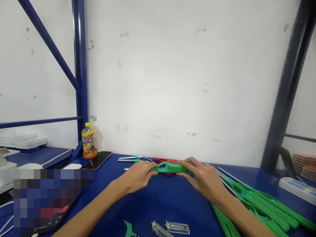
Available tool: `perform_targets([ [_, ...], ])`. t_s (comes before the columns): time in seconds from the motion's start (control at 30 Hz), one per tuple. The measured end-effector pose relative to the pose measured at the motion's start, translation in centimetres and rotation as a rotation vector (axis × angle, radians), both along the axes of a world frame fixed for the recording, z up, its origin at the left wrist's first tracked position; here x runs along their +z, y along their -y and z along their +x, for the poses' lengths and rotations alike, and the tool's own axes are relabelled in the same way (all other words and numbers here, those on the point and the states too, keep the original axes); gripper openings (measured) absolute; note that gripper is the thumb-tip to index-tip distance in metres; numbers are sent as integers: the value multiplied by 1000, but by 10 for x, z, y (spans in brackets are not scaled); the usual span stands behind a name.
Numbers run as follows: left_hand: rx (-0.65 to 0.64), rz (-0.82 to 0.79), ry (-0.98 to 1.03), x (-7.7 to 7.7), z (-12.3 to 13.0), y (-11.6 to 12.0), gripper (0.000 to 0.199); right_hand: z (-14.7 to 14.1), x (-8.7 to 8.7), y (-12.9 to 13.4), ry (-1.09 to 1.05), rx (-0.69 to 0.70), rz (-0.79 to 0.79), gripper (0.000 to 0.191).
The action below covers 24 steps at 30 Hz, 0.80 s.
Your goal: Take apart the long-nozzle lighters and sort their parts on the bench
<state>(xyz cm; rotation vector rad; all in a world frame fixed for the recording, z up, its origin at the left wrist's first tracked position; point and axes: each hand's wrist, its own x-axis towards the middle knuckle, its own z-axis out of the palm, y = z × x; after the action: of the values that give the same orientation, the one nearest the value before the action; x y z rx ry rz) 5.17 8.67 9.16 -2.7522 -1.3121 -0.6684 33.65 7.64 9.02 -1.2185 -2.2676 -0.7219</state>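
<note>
A green utility lighter casing (172, 168), with a loop-shaped opening near one end, is held level above the blue table. My left hand (139, 173) pinches its left end between thumb and fingers. My right hand (203, 177) grips its right end, fingers over the top and thumb below. Just behind lie red lighter parts (158, 160), partly hidden by the casing. Metal tubes with teal ends (130, 159) rest behind my left hand. Close to the front edge of view are two clear plastic fuel tanks (178, 227) and a small green piece (128, 228).
Several green lighter bodies with metal tubes (269, 205) are piled at the right. A drink bottle (89, 141) and a phone (97, 160) stand and lie at the back left. A white power strip (297, 190) sits far right. Blue posts (80, 65) flank the table.
</note>
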Motion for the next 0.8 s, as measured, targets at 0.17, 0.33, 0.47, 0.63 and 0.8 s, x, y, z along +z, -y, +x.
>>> perform_targets([
  [0.17, -6, 65, -31, -7, -2, -5, 28, -2, -3, -3, -66, 6, -65, 33],
  [0.33, 25, 96, -45, -4, -7, -6, 20, 1, -2, -7, -106, 54, -121, 24],
  [0.47, 62, 121, -73, -5, -10, -9, 23, 2, 0, -6, -189, 88, -230, 26],
  [0.63, 61, 130, -99, -5, -8, -9, 23, 0, 1, -3, -181, 123, -433, 42],
  [0.8, 49, 113, -121, -2, -5, -4, 19, -2, -1, -2, -151, 130, -467, 40],
])
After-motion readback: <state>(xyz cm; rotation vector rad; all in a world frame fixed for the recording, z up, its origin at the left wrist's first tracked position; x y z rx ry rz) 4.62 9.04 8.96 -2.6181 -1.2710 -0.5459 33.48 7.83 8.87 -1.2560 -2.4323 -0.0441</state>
